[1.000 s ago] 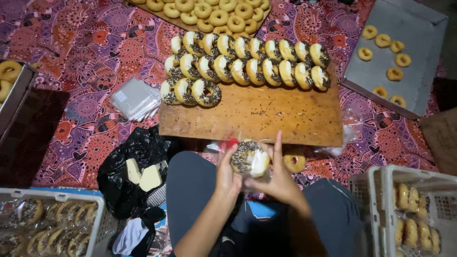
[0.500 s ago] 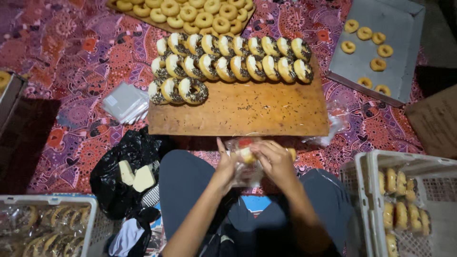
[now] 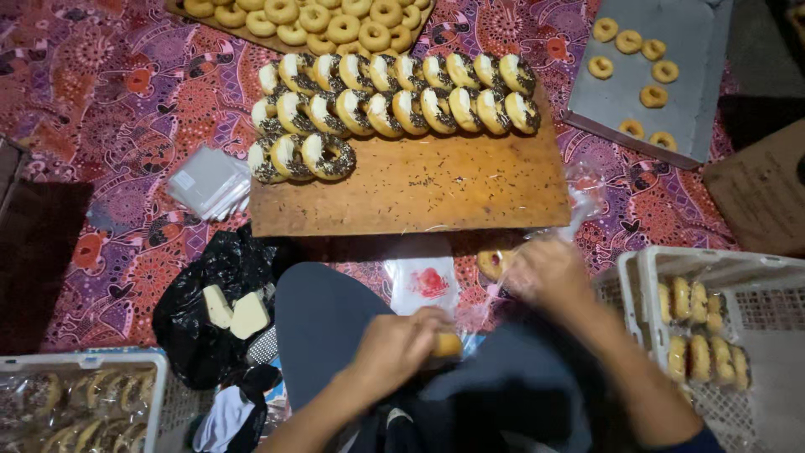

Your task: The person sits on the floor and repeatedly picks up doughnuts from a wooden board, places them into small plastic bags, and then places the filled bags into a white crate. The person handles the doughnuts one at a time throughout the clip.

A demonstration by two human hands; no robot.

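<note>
Patterned red-purple cloth (image 3: 109, 126) covered the floor under everything. Wooden board (image 3: 419, 184), the work surface, lay just ahead of both hands, w/ three rows of sprinkle-topped doughnuts (image 3: 394, 101) along its far half; near half bare apart from loose sprinkles. Grey tray (image 3: 671, 109) sat ahead & to the right of the right grip, a few plain ring doughnuts (image 3: 637, 59) on it. White crate (image 3: 721, 277) stood just right of the right hand, bagged doughnuts inside. Second crate (image 3: 84, 369) sat well left of the left hand, also w/ bagged doughnuts. Black plastic bag (image 3: 210, 310) lay left of the left hand, two pale blocks on top. Stack of clear bags (image 3: 210, 180) lay ahead-left, beside the board's corner.

Left hand (image 3: 398, 348) was over the lap, grip closed on a small yellowish doughnut (image 3: 446, 344), only its edge showing past the fingers. Just ahead of that grip lay a clear bag w/ a red mark (image 3: 428, 281). Right hand (image 3: 545, 273) was blurred, near the board's front edge; clear plastic film (image 3: 579, 189) showed around it, but can't tell if that grip was closed on it. Another doughnut (image 3: 490, 264) lay just left of the right hand, touching or nearly so.
</note>
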